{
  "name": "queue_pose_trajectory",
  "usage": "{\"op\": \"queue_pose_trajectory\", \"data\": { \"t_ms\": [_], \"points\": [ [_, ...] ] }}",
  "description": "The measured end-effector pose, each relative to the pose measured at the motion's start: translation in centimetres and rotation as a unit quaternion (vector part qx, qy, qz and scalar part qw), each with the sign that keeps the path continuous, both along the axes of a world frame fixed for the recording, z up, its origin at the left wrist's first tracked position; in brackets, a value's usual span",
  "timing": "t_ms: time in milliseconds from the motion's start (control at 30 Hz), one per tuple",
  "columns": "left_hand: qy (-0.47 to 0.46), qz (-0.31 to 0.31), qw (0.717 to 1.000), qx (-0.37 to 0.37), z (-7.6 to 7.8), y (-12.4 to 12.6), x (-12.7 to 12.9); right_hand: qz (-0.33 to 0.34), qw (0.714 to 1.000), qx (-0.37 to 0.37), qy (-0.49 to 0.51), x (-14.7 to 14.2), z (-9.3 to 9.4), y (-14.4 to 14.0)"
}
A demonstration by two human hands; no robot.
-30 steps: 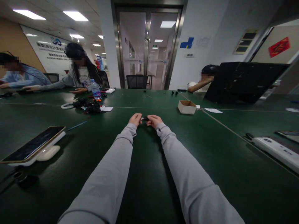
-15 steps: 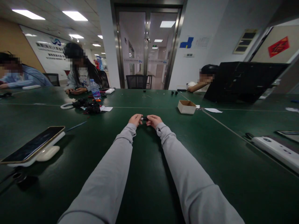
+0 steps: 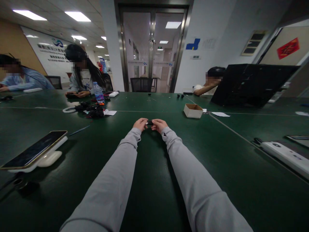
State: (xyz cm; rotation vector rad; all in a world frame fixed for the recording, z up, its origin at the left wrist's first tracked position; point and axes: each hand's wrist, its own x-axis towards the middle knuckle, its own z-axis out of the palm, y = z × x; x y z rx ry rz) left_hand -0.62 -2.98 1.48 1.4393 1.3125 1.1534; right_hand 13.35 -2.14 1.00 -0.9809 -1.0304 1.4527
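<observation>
My left hand [image 3: 140, 124] and right hand [image 3: 158, 124] both pinch one small black part [image 3: 149, 122] between them, far centre over the green table [image 3: 154, 180]. One cardboard box [image 3: 192, 110] far right, one phone [image 3: 33, 150] near left, one water bottle [image 3: 98, 92] far left.

A dark green table [image 3: 217, 167] carries a phone on a white stand [image 3: 36, 151] at the left, a heap of black parts [image 3: 93, 110] beside a water bottle [image 3: 98, 91], a small cardboard box [image 3: 193, 110], paper slips [image 3: 220, 114] and a white power strip [image 3: 287, 156] at the right.
</observation>
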Motion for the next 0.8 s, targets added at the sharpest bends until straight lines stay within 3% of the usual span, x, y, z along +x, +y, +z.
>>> {"op": "queue_pose_trajectory", "data": {
  "t_ms": [267,567,800],
  "points": [
    [-0.004,-0.019,1.0,0.019,-0.3,0.3,-0.2,0.009,1.0,0.004,-0.006,0.1,0.0,-0.1],
    [-0.014,-0.014,1.0,-0.007,0.7,-0.4,0.0,0.024,1.0,0.012,-0.006,0.0,0.2,-0.3],
    [-0.006,-0.019,1.0,-0.002,0.3,0.0,-0.2,0.035,0.999,0.024,-0.005,0.2,-0.1,0.0]
  ]
}}
